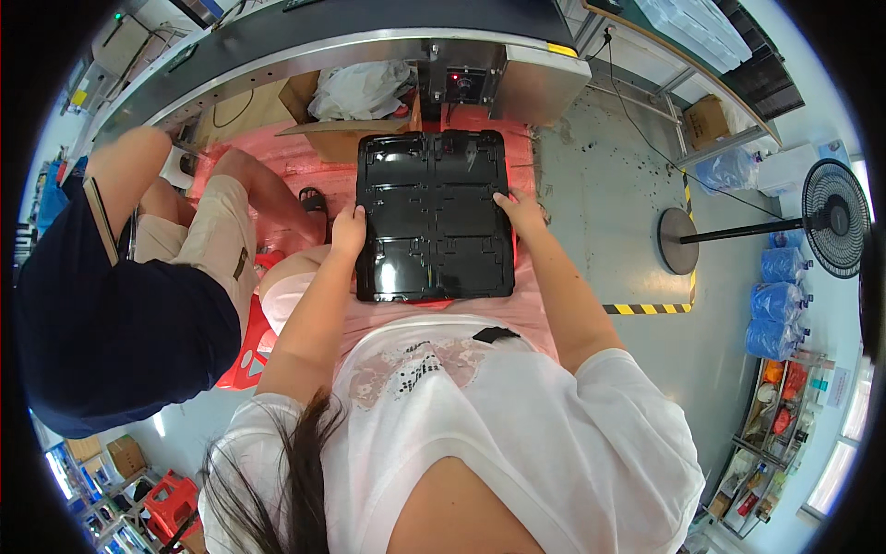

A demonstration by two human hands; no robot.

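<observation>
A glossy black rectangular plastic panel (436, 214), moulded in several sections with small clips and slots, is held in front of my body. My left hand (349, 231) grips its left edge, thumb on the top face. On the opposite edge, my right hand (522, 212) has its thumb pressed on the rim. The fingers of both hands are mostly hidden at the panel's sides and underneath. Below and around it, pink-red sheeting (461, 319) shows over my lap and the floor.
Ahead runs a black-topped conveyor (369, 23) with a metal side and a control box (464, 85). Under it stands an open cardboard box (346, 138) with white plastic bags (362, 90). A co-worker (120, 305) sits close on my left. A standing fan (835, 217) is at right.
</observation>
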